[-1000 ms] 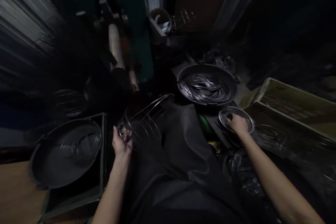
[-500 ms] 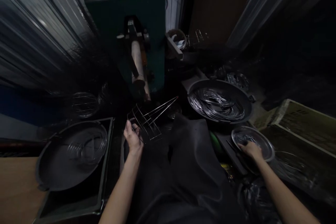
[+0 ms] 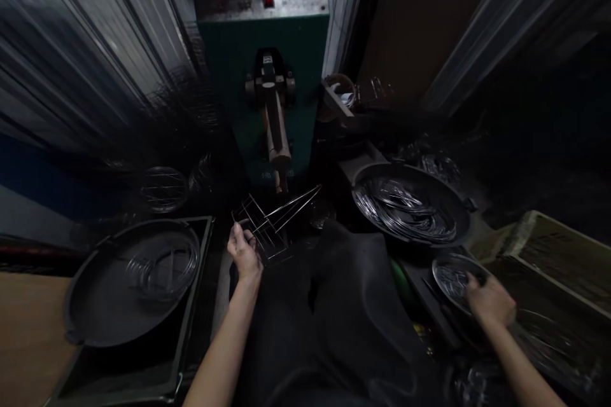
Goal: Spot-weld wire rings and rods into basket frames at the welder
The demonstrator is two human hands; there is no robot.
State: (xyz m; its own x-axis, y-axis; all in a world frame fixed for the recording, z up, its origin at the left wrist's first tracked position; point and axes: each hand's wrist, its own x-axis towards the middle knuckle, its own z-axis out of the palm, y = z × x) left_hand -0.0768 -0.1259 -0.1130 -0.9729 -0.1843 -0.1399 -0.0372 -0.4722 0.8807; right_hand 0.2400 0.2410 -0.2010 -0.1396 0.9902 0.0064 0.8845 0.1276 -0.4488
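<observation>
My left hand (image 3: pixel 244 253) is closed on the near edge of a round wire frame (image 3: pixel 277 219), held tilted in front of a green machine (image 3: pixel 267 63) with a jutting arm (image 3: pixel 275 133). My right hand (image 3: pixel 489 299) rests on a small metal dish (image 3: pixel 451 276) of thin wire pieces at the right; its fingers curl down into the dish and what they hold is hidden. Dark cloth (image 3: pixel 344 305) covers my lap between my arms.
A large dark pan (image 3: pixel 414 203) full of wire rings stands behind the dish. Another big pan (image 3: pixel 128 280) with a few wire frames sits on a tray at the left. A cardboard box (image 3: pixel 558 254) lies at the right. Corrugated metal walls flank the machine.
My view has tilted up, showing more of the machine. The left hand has turned the wire frame more edge-on and brought it under the machine's arm. The right hand stays at the small dish.
</observation>
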